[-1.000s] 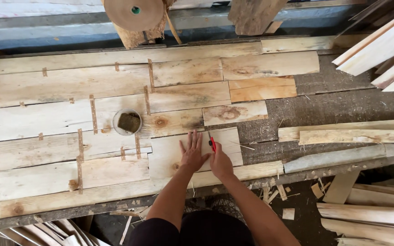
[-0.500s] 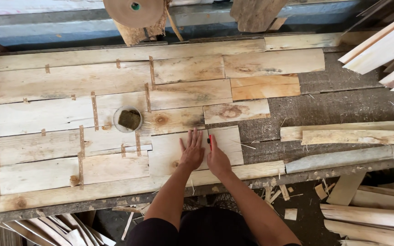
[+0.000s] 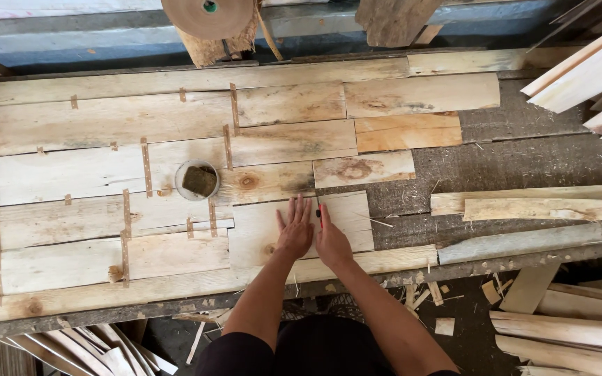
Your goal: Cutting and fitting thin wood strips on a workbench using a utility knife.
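A long grey workbench runs across the room, its bare, rough top showing to the right of the hand. Beyond the hand, along the far edge, a blue-grey rail carries a brown paper-tape roll. Pale wooden slats lean in at the far right. Nearer than the hand, the dark floor is littered with chips and offcuts. Soft daylight falls evenly.

Showing pale cream and tan across the veneer sheets, with dark brown knots. Running over the seams, thin brown tape strips. Glowing orange-tan on one veneer piece. Lying dark grey, the bare workbench.
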